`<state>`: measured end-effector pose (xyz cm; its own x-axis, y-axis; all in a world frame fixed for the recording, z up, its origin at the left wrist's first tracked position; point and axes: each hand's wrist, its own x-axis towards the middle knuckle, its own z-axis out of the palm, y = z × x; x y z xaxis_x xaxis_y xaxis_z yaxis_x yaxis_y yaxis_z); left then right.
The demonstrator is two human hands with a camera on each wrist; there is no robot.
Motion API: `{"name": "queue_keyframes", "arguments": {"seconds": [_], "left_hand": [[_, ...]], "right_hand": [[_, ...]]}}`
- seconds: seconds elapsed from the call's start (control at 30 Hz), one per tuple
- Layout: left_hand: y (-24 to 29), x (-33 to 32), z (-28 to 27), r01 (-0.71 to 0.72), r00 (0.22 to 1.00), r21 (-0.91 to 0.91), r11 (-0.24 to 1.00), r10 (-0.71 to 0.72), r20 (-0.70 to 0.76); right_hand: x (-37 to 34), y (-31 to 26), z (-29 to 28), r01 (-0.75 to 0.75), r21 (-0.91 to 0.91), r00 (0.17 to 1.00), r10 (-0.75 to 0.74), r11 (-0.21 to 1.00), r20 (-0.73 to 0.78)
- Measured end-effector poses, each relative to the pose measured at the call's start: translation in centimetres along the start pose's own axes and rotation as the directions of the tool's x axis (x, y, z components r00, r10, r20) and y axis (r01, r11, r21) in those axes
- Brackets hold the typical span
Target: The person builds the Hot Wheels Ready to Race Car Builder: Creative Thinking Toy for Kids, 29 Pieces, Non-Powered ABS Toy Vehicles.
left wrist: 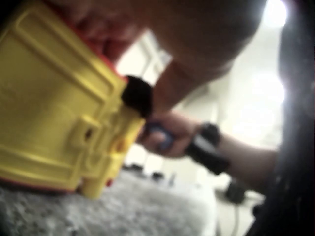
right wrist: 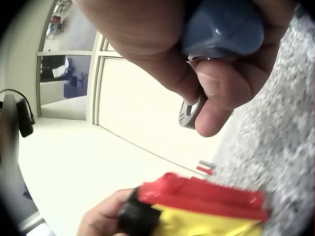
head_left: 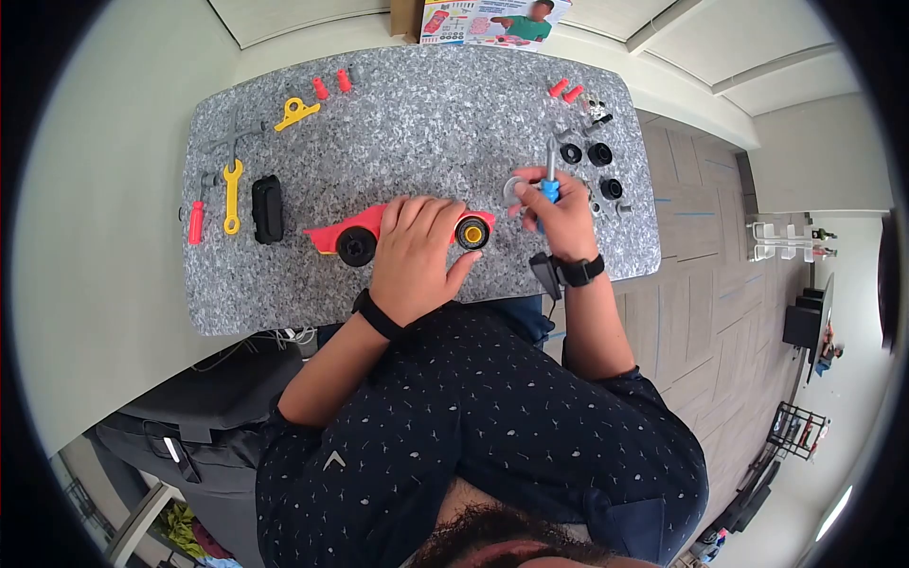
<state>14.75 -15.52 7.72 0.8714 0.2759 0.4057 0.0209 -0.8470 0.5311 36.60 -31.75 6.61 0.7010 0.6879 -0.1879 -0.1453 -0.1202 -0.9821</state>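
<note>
Looks partway: two wheels (head_left: pixel 356 246) are fitted on the car (right wrist: pixel 206 204), gripped by left hand (head_left: pixel 415 256); loose wheels (head_left: pixel 600 153) aren't; screwdriver (head_left: pixel 550 190) and disc (right wrist: pixel 184 116) are held in right hand (head_left: pixel 566 220).

txt: none legible | box (head_left: pixel 494 21): print too sm. to read | shirt (head_left: pixel 454 407): lt. chevron mark
</note>
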Motion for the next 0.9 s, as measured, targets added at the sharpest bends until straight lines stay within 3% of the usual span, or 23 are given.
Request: {"name": "queue_keyframes", "arguments": {"seconds": [0.2,0.23,0.3,0.33,0.37,0.47,0.67,0.77,0.9], "left_hand": [[0.0,0.1,0.0,-0.008,1.0,0.005,1.0,0.008,-0.005],[0.0,0.0,0.0,-0.01,1.0,0.003,1.0,0.01,-0.007],[0.0,0.0,0.1,-0.013,1.0,0.0,1.0,0.013,-0.014],[0.0,0.0,0.1,-0.012,1.0,-0.003,1.0,0.012,-0.01],[0.0,0.0,0.1,-0.01,1.0,-0.004,1.0,0.01,-0.007],[0.1,-0.1,0.1,-0.005,1.0,-0.005,1.0,0.005,-0.005],[0.1,0.1,0.1,-0.001,1.0,-0.006,1.0,0.001,-0.002],[0.1,0.0,0.1,-0.002,1.0,0.009,1.0,0.002,-0.007],[0.0,0.0,0.4,-0.002,1.0,0.014,1.0,0.003,-0.019]], "right_hand": [[-3.7,-2.1,3.9,-0.074,-0.066,0.988,0.083,0.995,0.132],[-3.6,-1.2,4.3,0.103,-0.193,0.989,-0.079,0.976,0.125],[-3.6,-0.4,4.9,0.304,-0.323,0.952,-0.276,0.896,0.131],[-3.6,-0.4,5.1,0.397,-0.385,0.917,-0.37,0.833,0.146],[-4.0,-0.9,5.3,0.396,-0.446,0.917,-0.374,0.803,0.14],[-4.4,-1.4,5.4,0.484,-0.481,0.87,-0.462,0.731,0.173],[-4.9,-1.1,5.2,0.471,-0.512,0.876,-0.45,0.718,0.175],[-4.9,-0.6,4.9,0.519,-0.372,0.854,-0.454,0.77,0.253],[-4.4,0.6,4.1,0.532,-0.363,0.845,-0.449,0.765,0.291]]}}
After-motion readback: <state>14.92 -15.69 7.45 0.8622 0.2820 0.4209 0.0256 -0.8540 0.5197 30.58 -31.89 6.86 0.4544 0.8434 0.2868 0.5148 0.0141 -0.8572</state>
